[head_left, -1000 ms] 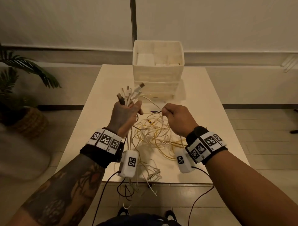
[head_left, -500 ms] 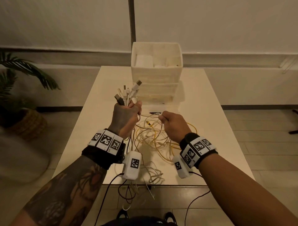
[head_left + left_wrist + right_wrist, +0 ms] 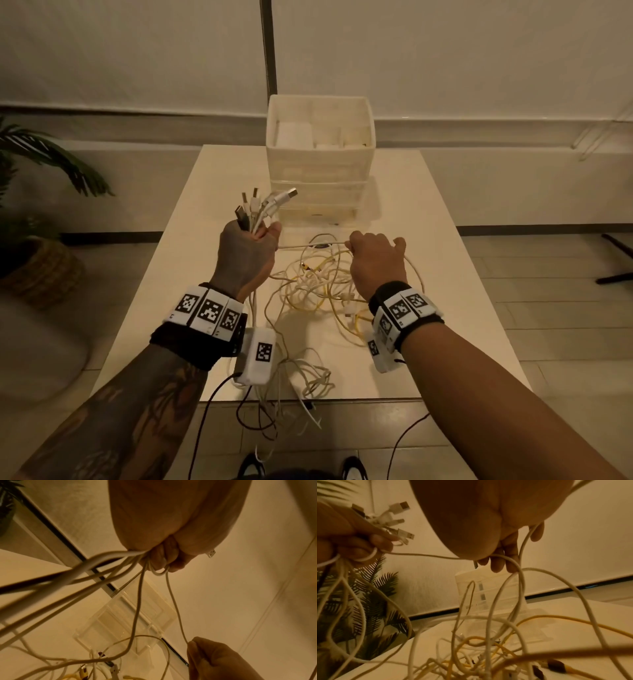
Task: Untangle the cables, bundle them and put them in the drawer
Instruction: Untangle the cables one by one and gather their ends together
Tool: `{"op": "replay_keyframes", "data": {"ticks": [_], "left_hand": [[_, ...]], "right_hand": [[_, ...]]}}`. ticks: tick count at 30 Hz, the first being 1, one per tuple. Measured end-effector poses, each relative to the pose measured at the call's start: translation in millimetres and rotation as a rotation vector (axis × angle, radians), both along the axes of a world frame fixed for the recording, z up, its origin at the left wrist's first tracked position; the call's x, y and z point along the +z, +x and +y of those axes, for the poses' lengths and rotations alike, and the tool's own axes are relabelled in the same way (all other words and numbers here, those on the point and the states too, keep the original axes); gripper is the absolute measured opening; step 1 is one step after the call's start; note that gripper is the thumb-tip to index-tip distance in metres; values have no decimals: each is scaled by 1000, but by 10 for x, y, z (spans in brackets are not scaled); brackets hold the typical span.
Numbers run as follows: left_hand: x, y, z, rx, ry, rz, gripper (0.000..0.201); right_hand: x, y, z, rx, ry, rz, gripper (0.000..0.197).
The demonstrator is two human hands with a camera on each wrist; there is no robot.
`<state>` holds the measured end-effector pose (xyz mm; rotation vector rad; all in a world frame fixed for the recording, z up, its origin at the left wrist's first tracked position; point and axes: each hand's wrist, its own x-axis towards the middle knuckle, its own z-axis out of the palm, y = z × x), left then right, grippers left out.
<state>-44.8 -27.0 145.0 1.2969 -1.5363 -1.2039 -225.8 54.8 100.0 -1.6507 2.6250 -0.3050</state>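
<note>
around: drawer unit [image 3: 320, 161] behind cable tangle [image 3: 318, 284] on bench [image 3: 428, 212]
left hand [image 3: 248, 257]: grip fisted on plug ends [image 3: 263, 205], pointing up
right hand [image 3: 373, 260]: grip pinches white cable [image 3: 308, 245], taut, level

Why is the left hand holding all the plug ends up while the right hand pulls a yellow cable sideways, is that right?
Almost. The left hand does hold the plug ends up, but the cable the right hand pinches and pulls sideways is a white cable, not yellow. The head view shows it stretched between both hands; the yellow cable lies in the tangle on the table.
</note>
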Motion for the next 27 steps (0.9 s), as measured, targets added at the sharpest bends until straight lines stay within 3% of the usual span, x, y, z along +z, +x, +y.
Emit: {"op": "replay_keyframes", "data": {"ticks": [6, 11, 14, 16, 20, 23, 27], "left_hand": [[-31, 41, -54, -2, 0, -12, 23], [-148, -156, 152, -180, 30, -71, 40], [-129, -242, 186, -154, 134, 41, 48], [-129, -259, 190, -122, 173, 116, 40], [-109, -238, 148, -98, 161, 63, 18], [-108, -228, 130, -129, 86, -49, 18], [-74, -140, 42, -28, 95, 6, 15]], "right_hand": [[66, -10, 25, -23, -6, 13, 28], [254, 292, -90, 197, -179, -220, 25], [306, 420, -102, 278, -251, -341, 28], [290, 417, -98, 337, -290, -380, 25], [211, 379, -55, 380, -190, -320, 16], [164, 381, -34, 377, -150, -247, 18], [81, 155, 17, 272, -68, -198, 18]]}}
